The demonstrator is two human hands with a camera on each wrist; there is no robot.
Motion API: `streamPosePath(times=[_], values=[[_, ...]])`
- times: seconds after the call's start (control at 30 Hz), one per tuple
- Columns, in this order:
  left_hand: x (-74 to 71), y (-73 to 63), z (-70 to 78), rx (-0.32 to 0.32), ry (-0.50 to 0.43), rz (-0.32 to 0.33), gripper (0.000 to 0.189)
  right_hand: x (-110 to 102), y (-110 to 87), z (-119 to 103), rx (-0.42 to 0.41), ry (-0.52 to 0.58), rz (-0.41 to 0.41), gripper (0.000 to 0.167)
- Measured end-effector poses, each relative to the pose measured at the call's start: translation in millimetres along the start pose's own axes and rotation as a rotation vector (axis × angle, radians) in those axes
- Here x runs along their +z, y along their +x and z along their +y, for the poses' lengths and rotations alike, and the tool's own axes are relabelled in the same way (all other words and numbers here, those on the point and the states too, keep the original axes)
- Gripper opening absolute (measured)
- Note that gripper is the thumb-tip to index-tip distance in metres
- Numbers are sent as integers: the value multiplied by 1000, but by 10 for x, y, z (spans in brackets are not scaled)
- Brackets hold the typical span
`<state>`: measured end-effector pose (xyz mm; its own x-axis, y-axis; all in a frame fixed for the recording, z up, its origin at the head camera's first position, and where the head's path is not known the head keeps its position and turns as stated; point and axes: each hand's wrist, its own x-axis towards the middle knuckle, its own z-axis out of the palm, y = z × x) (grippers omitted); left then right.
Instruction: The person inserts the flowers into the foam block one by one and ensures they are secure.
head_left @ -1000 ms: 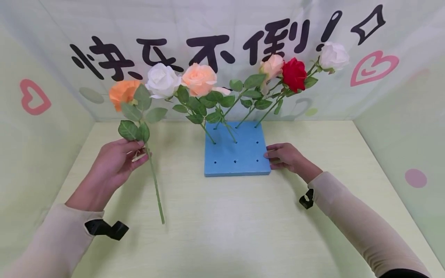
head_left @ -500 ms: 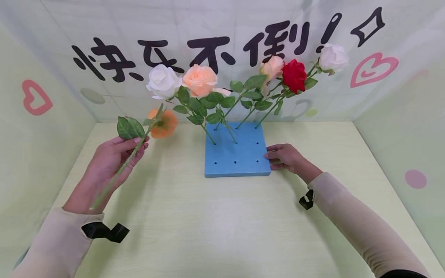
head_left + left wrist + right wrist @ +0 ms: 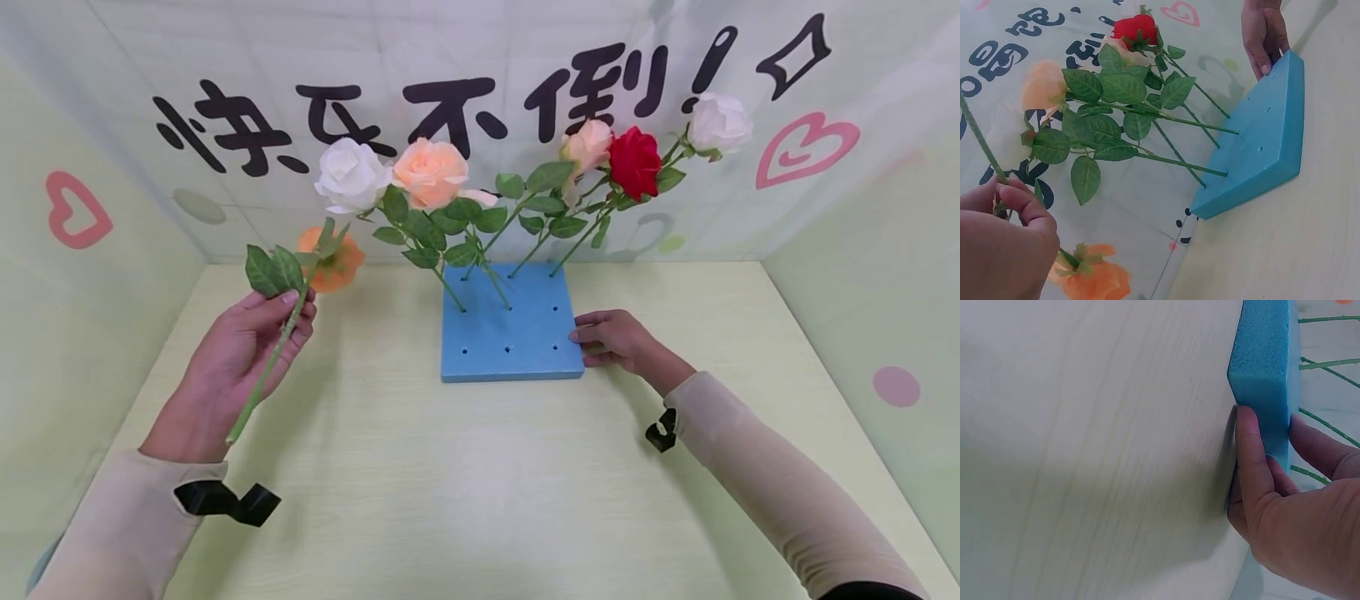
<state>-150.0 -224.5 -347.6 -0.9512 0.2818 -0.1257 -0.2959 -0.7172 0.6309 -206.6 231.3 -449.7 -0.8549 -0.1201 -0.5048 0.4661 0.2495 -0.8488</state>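
My left hand (image 3: 228, 358) pinches the green stem of an orange artificial rose (image 3: 341, 268) between thumb and fingers, just below its leaves. The bloom faces away toward the back wall, while the stem's cut end slants back over my wrist. In the left wrist view the orange rose (image 3: 1094, 275) hangs below the fingers. At the right edge of a blue foam block (image 3: 517, 362), my right hand (image 3: 615, 340) holds on. In the right wrist view one digit touches the block's top face and other fingers (image 3: 1249, 434) lie along its side by the table.
Several roses stand in the block's back holes: a white rose (image 3: 352, 177), a peach rose (image 3: 431, 172), a pale pink rose (image 3: 587, 146), a red rose (image 3: 635, 163) and another white rose (image 3: 720, 123). Bare holes show in front. A printed cloth wall (image 3: 480, 42) rises behind the table.
The orange rose has been turned over in my left hand, from bloom up with stem hanging down to bloom tipped away and stem over the wrist. My right hand and the block stay put.
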Motion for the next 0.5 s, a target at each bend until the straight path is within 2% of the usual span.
streamPosePath(times=[0.17, 0.27, 0.4, 0.5], values=[[5, 26, -14, 37, -45, -21, 40, 2, 0, -4, 3, -3, 2, 54], [24, 38, -16, 77, -72, -8, 39, 4, 1, -5, 8, -3, 4, 54], [68, 33, -20, 187, -46, 23, 34, 6, 1, -3, 6, -6, 0, 54], [123, 23, -21, 274, -13, 57, 42, 8, 5, 1, 7, -8, 3, 54]])
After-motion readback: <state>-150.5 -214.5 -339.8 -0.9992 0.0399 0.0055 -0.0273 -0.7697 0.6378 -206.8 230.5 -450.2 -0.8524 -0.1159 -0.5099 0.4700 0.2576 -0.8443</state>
